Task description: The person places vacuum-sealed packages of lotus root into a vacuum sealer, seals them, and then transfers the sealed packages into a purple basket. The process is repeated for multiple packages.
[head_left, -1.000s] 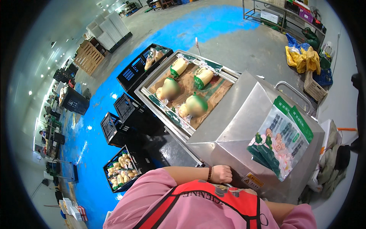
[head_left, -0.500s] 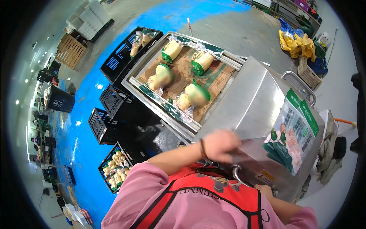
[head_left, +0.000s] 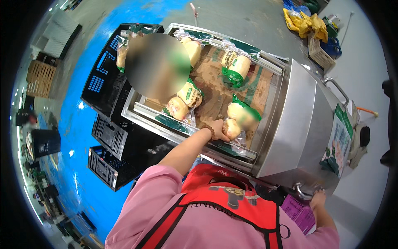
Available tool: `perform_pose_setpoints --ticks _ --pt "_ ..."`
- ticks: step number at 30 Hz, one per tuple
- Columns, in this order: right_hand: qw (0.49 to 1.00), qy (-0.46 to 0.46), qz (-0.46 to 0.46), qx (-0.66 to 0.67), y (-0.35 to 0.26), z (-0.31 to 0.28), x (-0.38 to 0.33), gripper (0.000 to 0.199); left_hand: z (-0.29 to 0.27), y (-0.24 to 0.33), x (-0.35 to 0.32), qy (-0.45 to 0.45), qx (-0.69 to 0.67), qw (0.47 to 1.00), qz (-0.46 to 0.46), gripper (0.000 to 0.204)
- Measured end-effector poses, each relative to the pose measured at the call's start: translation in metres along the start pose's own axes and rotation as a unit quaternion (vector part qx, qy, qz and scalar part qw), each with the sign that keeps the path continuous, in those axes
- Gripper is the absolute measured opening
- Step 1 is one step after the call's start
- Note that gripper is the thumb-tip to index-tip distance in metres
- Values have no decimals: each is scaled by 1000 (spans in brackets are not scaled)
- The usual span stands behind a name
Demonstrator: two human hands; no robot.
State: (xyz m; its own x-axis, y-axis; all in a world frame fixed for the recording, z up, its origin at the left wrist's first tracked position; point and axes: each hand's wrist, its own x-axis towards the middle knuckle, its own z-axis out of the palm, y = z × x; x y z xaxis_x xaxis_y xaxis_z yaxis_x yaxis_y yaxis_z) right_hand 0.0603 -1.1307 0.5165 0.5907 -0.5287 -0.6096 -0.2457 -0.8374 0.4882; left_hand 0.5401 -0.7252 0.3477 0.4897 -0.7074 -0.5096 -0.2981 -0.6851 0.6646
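Observation:
My left hand (head_left: 216, 130) reaches over the steel machine's open bed, fingers curled against the near end of a clear-and-green bag of lotus root (head_left: 237, 121). Brown cardboard (head_left: 213, 95) lines the bed under it. Another bag of lotus root (head_left: 237, 69) lies at the far right, and one more (head_left: 186, 99) at the left. A further bag (head_left: 192, 52) at the far left is partly covered by a round blurred patch. My right hand (head_left: 318, 199) is at the machine's lower right corner, beside a curved metal handle (head_left: 302, 191); its fingers are too unclear to read.
The sloping steel lid (head_left: 296, 120) stands right of the bed, with a printed green-and-white bag (head_left: 338, 141) on it. Black crates (head_left: 105, 79) stand along the left on a blue floor (head_left: 74, 137). A purple printed sheet (head_left: 298, 212) hangs below the handle.
My left hand has moved from over the machine's front, forward onto the nearest bag of lotus root. The view has shifted, and a blurred patch now covers the bed's far left. My right hand stays near the handle.

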Motion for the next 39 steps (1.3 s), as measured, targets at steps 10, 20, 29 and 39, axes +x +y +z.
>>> perform_pose_setpoints --ticks 10,20,29,39 --pt "845 56 -316 428 -250 -327 24 19 -79 5 -13 155 -317 921 167 39" --pt "680 9 -333 653 -508 -287 198 27 -170 -101 -70 346 -359 857 129 42" --pt "538 21 -345 769 -537 -332 203 30 -152 -158 -73 251 -413 872 -81 45" --pt "470 0 -315 824 -481 -358 240 37 -134 -112 -73 -43 -558 812 -162 41"
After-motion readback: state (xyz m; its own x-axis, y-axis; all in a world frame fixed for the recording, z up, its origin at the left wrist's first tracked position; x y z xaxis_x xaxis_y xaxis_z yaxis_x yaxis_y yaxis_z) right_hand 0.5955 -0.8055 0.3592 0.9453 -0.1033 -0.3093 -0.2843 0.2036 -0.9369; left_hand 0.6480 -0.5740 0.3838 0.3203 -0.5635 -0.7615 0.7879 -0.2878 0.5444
